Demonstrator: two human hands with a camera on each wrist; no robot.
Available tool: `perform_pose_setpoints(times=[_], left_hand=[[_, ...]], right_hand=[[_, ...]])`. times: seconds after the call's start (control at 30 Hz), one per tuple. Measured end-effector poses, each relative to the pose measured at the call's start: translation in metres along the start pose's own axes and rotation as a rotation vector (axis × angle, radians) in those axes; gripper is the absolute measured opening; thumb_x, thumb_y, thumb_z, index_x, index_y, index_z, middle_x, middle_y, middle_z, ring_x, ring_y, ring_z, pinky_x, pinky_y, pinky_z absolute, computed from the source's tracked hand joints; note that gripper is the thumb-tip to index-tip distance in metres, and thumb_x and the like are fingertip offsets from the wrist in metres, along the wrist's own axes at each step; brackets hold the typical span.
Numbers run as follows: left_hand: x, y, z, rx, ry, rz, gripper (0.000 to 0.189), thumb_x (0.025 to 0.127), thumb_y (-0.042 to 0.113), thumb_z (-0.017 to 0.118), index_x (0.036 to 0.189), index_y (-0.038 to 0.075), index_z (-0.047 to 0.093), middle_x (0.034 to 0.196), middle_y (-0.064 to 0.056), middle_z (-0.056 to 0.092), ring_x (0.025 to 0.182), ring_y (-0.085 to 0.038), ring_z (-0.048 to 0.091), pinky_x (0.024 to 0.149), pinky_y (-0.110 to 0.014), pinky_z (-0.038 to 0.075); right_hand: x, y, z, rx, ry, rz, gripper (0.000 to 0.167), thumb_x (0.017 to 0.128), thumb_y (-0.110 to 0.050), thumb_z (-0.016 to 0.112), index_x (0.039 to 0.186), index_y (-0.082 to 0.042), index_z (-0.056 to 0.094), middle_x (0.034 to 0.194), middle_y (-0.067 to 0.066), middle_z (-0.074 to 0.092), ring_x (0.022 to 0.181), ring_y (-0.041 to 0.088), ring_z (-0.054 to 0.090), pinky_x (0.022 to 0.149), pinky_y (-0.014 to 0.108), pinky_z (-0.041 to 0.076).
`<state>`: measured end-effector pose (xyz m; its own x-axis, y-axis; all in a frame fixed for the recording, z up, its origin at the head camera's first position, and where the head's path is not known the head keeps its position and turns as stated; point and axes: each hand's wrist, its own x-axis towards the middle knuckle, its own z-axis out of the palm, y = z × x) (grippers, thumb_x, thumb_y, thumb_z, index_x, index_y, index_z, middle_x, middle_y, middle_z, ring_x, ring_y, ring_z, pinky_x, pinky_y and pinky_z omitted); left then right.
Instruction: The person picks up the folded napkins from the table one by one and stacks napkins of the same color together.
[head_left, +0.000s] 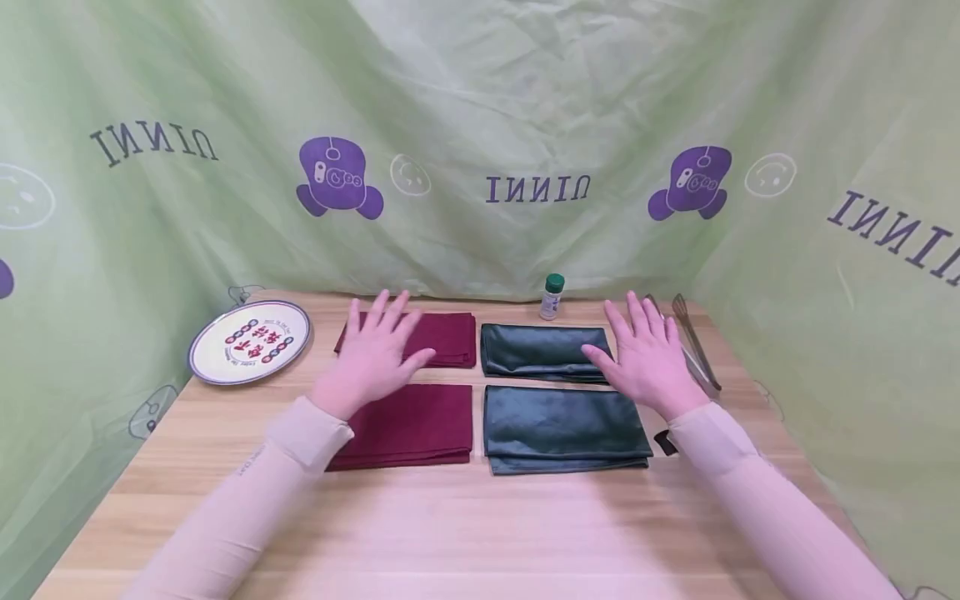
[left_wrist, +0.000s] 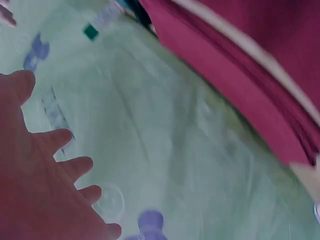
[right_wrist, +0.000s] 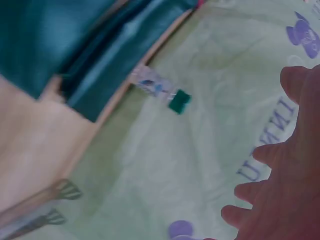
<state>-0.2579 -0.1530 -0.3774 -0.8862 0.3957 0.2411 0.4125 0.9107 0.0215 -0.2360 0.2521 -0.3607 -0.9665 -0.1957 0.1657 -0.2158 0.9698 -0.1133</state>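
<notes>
My left hand (head_left: 375,354) is spread with straight fingers over two folded dark red cloths, one at the back (head_left: 446,337) and one in front (head_left: 420,423). Nothing is in its grasp; the left wrist view shows the bare palm (left_wrist: 30,165). On the other side my right hand (head_left: 648,358) hovers, fingers spread, by the right ends of two folded dark green satin cloths, the back one (head_left: 543,350) and the larger front one (head_left: 566,425). It holds nothing either. All four cloths lie flat on the wooden table in two rows.
A white plate (head_left: 217,346) with red and blue print sits at the back left. Behind the green cloths stands a small green-capped shaker bottle (head_left: 552,298). Metal tongs (head_left: 697,342) lie at the right, partly behind my right hand. Green printed curtain (head_left: 465,100) surrounds the table.
</notes>
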Motion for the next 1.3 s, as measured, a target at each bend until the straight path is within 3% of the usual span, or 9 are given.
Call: perform_pose_setpoints(times=[0.2,0.33,0.47,0.73,1.1,1.17,1.3], left_hand=[[-0.003,0.037,0.023,-0.057,-0.041,0.05,0.071,0.096,0.062,0.043,0.152,0.018,0.036,0.155,-0.013,0.033,0.143,-0.038,0.02,0.112,-0.063,0.006],[-0.005,0.059,0.036,-0.1,-0.076,0.096,0.067,0.096,0.059,0.046,0.148,0.017,0.043,0.141,-0.01,0.051,0.129,-0.034,0.039,0.103,-0.057,0.026],[-0.005,0.075,0.048,-0.13,-0.112,0.138,0.065,0.096,0.057,0.05,0.146,0.016,0.046,0.131,-0.008,0.06,0.116,-0.029,0.046,0.094,-0.05,0.034],[0.001,0.1,0.067,-0.11,-0.2,0.148,0.062,0.094,0.053,0.055,0.144,0.015,0.048,0.123,-0.009,0.064,0.107,-0.027,0.048,0.093,-0.043,0.038],[0.0,0.119,0.068,-0.183,-0.32,0.081,0.064,0.092,0.049,0.061,0.146,0.018,0.046,0.127,-0.014,0.059,0.105,-0.029,0.045,0.084,-0.042,0.039],[0.001,0.119,0.068,-0.217,-0.335,0.08,0.063,0.092,0.049,0.062,0.146,0.02,0.047,0.129,-0.014,0.058,0.104,-0.028,0.043,0.084,-0.041,0.038],[0.004,0.115,0.071,-0.388,-0.364,0.061,0.062,0.091,0.045,0.066,0.145,0.02,0.048,0.135,-0.011,0.055,0.109,-0.026,0.041,0.086,-0.041,0.035]], right_hand=[[-0.01,0.017,0.025,-0.01,-0.021,0.019,0.09,0.094,-0.072,0.034,0.156,-0.007,0.022,0.157,0.03,0.013,0.143,0.049,0.008,0.109,0.069,0.0],[-0.015,0.023,0.038,0.017,-0.069,0.022,0.089,0.094,-0.071,0.035,0.153,-0.004,0.027,0.152,0.032,0.027,0.14,0.05,0.018,0.108,0.07,0.008],[-0.02,0.028,0.047,0.065,-0.132,0.031,0.088,0.095,-0.07,0.035,0.152,-0.003,0.03,0.147,0.029,0.037,0.135,0.052,0.027,0.107,0.069,0.015],[-0.04,0.035,0.059,0.206,-0.251,-0.001,0.083,0.098,-0.063,0.039,0.15,0.002,0.033,0.144,0.03,0.042,0.13,0.056,0.034,0.103,0.07,0.024],[-0.054,0.039,0.066,0.3,-0.244,-0.002,0.072,0.098,-0.048,0.053,0.148,0.001,0.037,0.144,0.03,0.043,0.13,0.054,0.036,0.104,0.065,0.029],[-0.055,0.041,0.069,0.329,-0.236,-0.001,0.07,0.097,-0.045,0.056,0.147,0.0,0.039,0.144,0.03,0.043,0.131,0.053,0.036,0.104,0.065,0.029],[-0.056,0.046,0.073,0.454,-0.221,0.014,0.062,0.096,-0.036,0.061,0.145,-0.001,0.043,0.144,0.031,0.042,0.132,0.051,0.035,0.105,0.064,0.028]])
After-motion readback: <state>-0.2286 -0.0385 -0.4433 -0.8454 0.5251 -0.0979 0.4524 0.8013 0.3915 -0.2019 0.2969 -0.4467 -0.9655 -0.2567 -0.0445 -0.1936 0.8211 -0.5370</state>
